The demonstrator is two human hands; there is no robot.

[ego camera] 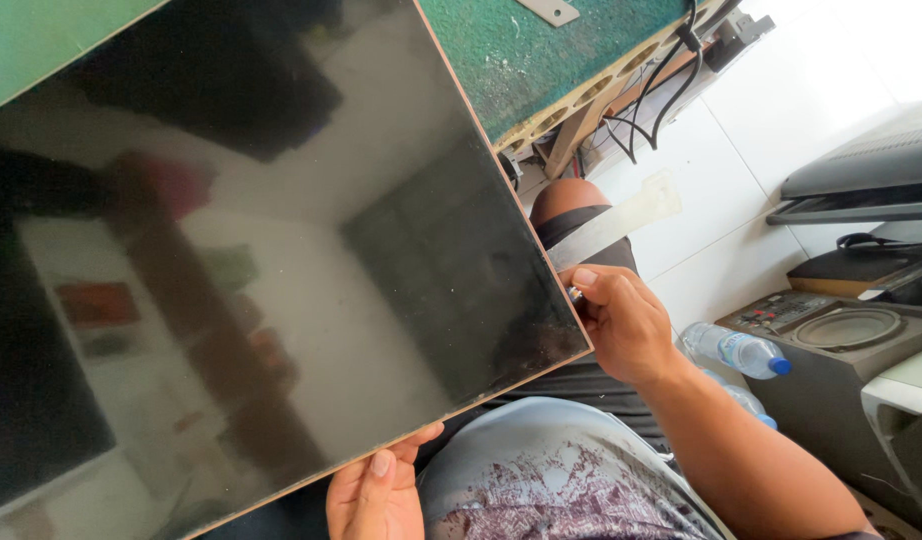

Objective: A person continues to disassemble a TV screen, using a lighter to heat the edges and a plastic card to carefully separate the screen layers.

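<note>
Glossy and dark, a big flat panel [261, 250] fills most of the view and lies tilted over the green worktop [521, 50] and the person's lap. The left hand [376, 490] grips its near edge, thumb on top. The right hand [621, 325] is curled closed at the right corner, pinching a pale flat strip [621, 215] that runs along the panel's side edge. It looks like the strip is being worked along that edge. I think the next move needs a steady hold and a slow, even pull. Two clear plastic bottles with blue caps [736, 350] lie on the white floor [741, 150], beside a grey speaker box [841, 330].
</note>
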